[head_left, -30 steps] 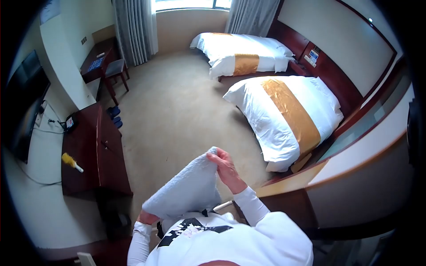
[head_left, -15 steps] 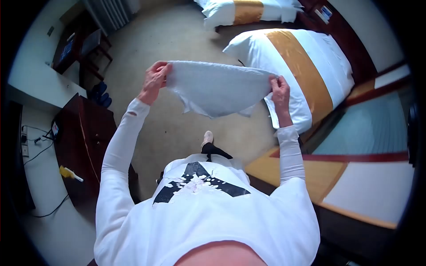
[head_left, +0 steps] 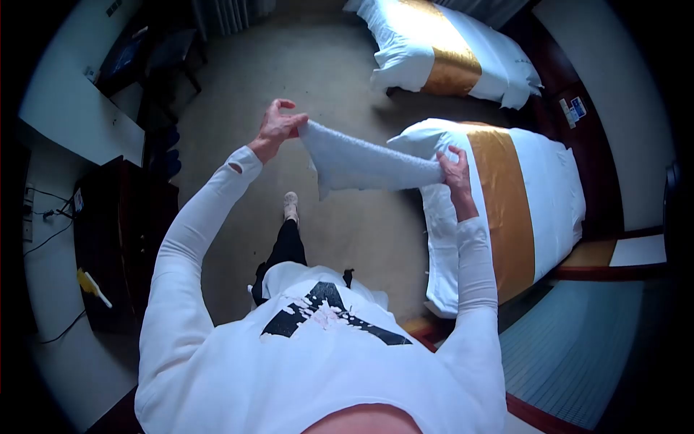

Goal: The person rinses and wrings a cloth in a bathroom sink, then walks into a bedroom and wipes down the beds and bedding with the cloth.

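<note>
A light grey-white cloth hangs stretched between my two hands, above the carpet. My left hand pinches its upper left corner, with some fingers raised and curled. At the other end, my right hand grips the right corner, in front of the nearer bed. The cloth sags a little in the middle, and its left part droops lowest.
The nearer bed and farther bed, each with a gold runner, are on the right. A dark cabinet with a yellow duster stands left. A chair is beyond it. My foot is on the carpet.
The cloth is now narrower and slopes down to the right. Both hands hold it still; my right hand has moved lower. The view has turned, and one leg has come forward.
</note>
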{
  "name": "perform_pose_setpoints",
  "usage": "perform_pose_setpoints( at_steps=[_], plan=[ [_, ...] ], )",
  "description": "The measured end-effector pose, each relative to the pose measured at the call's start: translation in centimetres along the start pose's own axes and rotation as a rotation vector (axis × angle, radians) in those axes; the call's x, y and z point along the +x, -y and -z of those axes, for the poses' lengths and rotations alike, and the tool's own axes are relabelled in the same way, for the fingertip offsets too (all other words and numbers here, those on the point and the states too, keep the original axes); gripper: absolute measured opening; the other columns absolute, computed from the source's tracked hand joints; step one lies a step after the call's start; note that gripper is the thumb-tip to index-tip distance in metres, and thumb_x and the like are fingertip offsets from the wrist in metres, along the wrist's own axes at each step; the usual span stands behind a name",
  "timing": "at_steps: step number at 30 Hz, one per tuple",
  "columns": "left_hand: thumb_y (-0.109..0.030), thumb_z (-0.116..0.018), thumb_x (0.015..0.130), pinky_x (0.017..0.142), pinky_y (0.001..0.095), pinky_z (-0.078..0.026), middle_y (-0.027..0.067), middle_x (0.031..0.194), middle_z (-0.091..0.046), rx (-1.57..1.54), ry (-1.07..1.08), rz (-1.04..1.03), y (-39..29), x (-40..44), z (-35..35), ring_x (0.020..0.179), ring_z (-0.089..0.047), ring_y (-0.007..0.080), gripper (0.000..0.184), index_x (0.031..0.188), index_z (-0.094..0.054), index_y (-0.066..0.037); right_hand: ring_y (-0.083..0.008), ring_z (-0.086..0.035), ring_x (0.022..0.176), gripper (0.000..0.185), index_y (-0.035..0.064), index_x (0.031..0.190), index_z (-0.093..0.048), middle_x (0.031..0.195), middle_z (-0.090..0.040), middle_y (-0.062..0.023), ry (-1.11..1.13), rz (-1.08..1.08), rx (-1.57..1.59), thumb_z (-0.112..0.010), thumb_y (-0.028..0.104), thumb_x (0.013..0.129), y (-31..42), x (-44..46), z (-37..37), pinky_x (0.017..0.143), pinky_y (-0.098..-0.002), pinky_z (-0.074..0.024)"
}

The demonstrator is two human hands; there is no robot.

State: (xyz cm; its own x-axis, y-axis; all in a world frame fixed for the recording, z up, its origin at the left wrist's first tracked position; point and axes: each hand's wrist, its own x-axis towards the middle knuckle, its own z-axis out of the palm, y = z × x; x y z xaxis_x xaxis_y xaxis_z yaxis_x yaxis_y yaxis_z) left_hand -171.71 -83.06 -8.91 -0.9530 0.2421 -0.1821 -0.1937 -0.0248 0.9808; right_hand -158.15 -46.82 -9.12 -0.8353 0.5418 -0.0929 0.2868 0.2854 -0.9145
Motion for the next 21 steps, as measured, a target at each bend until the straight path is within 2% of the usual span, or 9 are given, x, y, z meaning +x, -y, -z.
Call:
perform_pose_setpoints(
  at_steps=[5, 6, 7, 9, 12, 15, 17, 19, 21],
  plan=[
    [-0.008, -0.072, 0.067, 0.072, 0.0298, -0.049, 0.0081, 0.086, -0.062, 0.437, 0.304, -0.101, 1.3, 9.5, 2.8, 0.079, -0.06, 0.0182, 0.042, 0.105, -0.059, 0.001, -0.0169, -0.056, 0.085, 0.05, 0.003, 0.11, -0.059, 0.094, -0.058, -0.0088, 0.459, 0.218, -0.189, -0.077, 0.028, 0.07, 1.9, 6.1, -1.9, 0.073, -0.0277, -0.046],
    [-0.005, -0.069, 0.065, 0.071, 0.03, -0.049, 0.0106, 0.084, -0.062, 0.598, 0.23, -0.198, 1.3, 10.5, 2.6, 0.078, -0.061, 0.0214, 0.036, 0.101, -0.063, -0.004, -0.0181, -0.056, 0.084, 0.042, 0.0044, 0.104, -0.062, 0.091, -0.056, -0.0079, 0.423, 0.279, -0.283, -0.077, 0.022, 0.069, 1.6, 7.5, -2.7, 0.072, -0.0282, -0.0462],
    [-0.002, -0.071, 0.066, 0.065, 0.0286, -0.049, 0.0094, 0.079, -0.06, 0.787, 0.169, -0.518, 3.7, 12.9, 3.2, 0.069, -0.059, 0.0205, 0.026, 0.092, -0.067, -0.007, -0.0193, -0.057, 0.083, 0.034, 0.0059, 0.099, -0.065, 0.087, -0.055, -0.007, 0.386, 0.339, -0.376, -0.076, 0.017, 0.068, 1.4, 8.7, -3.6, 0.071, -0.0287, -0.0465],
    [-0.002, -0.069, 0.073, 0.068, 0.0324, -0.049, 0.0094, 0.079, -0.056, 0.815, 0.108, -0.592, 3.6, 14.7, 3.1, 0.075, -0.058, 0.0235, 0.011, 0.082, -0.067, -0.006, -0.0195, -0.055, 0.085, 0.018, 0.0068, 0.088, -0.069, 0.084, -0.054, -0.0067, 0.269, 0.348, -0.408, -0.073, 0.008, 0.07, 1.9, 10.7, -5.8, 0.071, -0.0274, -0.0465],
    [-0.002, -0.068, 0.074, 0.067, 0.0327, -0.048, 0.0078, 0.079, -0.055, 0.726, 0.09, -0.676, 2.8, 19.1, 4.0, 0.077, -0.058, 0.0227, 0.011, 0.084, -0.065, -0.006, -0.0201, -0.058, 0.084, 0.009, 0.0042, 0.085, -0.067, 0.09, -0.058, -0.0085, 0.167, 0.475, -0.35, -0.066, 0.005, 0.076, 1.2, 13.2, -7.8, 0.067, -0.0291, -0.0477],
    [-0.005, -0.07, 0.075, 0.067, 0.0319, -0.048, 0.0052, 0.078, -0.054, 0.648, 0.312, -0.505, 0.6, 23.4, 4.9, 0.074, -0.057, 0.0202, 0.016, 0.089, -0.063, -0.005, -0.0134, -0.056, 0.076, 0.009, 0.004, 0.089, -0.066, 0.081, -0.062, -0.007, 0.255, 0.158, -0.29, -0.063, 0.008, 0.082, 3.1, 16.1, -8.6, 0.069, -0.026, -0.0457],
    [-0.013, -0.067, 0.08, 0.067, 0.0355, -0.047, 0.0068, 0.083, -0.057, 0.562, 0.369, -0.331, -4.4, 27.8, 4.4, 0.078, -0.058, 0.0188, 0.019, 0.095, -0.06, -0.004, -0.0101, -0.053, 0.077, 0.011, 0.0023, 0.089, -0.067, 0.075, -0.062, -0.0042, 0.111, 0.201, -0.088, -0.062, 0.011, 0.084, 6.7, 19.5, -8.7, 0.071, -0.0242, -0.0437],
    [-0.027, -0.071, 0.081, 0.073, 0.0303, -0.049, 0.003, 0.084, -0.06, 0.314, 0.362, -0.361, -10.4, 33.3, 3.0, 0.079, -0.059, 0.0164, 0.034, 0.105, -0.058, -0.007, -0.0139, -0.059, 0.082, 0.027, 0.0022, 0.106, -0.061, 0.089, -0.064, -0.0032, -0.006, 0.315, 0.102, -0.065, 0.019, 0.086, 11.8, 24.9, -7.0, 0.074, -0.0236, -0.0457],
    [-0.042, -0.068, 0.081, 0.083, 0.0324, -0.048, 0.0045, 0.095, -0.063, -0.066, 0.396, -0.4, -16.7, 37.8, 2.0, 0.091, -0.059, 0.0169, 0.053, 0.118, -0.053, -0.007, -0.0167, -0.059, 0.094, 0.059, 0.0016, 0.126, -0.046, 0.106, -0.061, -0.0052, 0.085, 0.527, 0.579, -0.065, 0.038, 0.084, 17.2, 29.4, -5.9, 0.084, -0.0282, -0.045]
  ],
)
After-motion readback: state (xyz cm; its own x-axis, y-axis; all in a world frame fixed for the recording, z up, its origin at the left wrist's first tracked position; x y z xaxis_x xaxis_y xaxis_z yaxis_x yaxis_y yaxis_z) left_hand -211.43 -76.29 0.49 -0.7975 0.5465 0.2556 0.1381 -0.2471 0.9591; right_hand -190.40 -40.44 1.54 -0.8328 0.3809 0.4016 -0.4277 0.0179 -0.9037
